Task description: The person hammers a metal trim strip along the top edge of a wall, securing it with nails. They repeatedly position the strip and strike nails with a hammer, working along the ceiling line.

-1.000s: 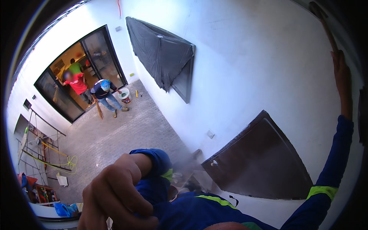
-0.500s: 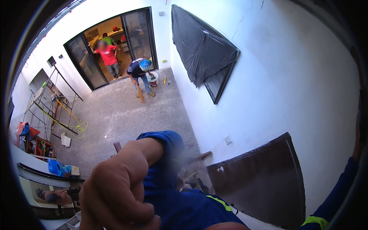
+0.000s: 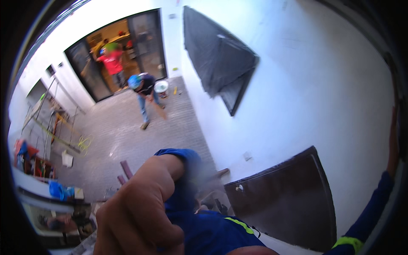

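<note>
Close to the camera, my left hand (image 3: 138, 212) is curled with its fingers bent inward. Whatever it may hold is hidden below the picture's lower edge. A blue sleeve (image 3: 180, 157) lies behind its wrist. Along the far right rim, my right hand (image 3: 395, 131) is raised beside the white wall (image 3: 306, 97); its fingers are lost in the dark edge. The right sleeve (image 3: 369, 212) is blue with a yellow-green band.
Far below, a person in a blue head covering (image 3: 144, 91) bends over the paved floor (image 3: 127, 140) with a broom (image 3: 159, 111), near a white bucket (image 3: 161, 87). A person in red (image 3: 112, 63) stands in the doorway. Scaffolding (image 3: 55, 114) is left; a brown panel (image 3: 284, 199) and a dark-sheeted frame (image 3: 216, 55) are right.
The view has shifted slightly, and my left hand sits a little further right and lower. The person with the broom has turned and stepped left of the bucket.
</note>
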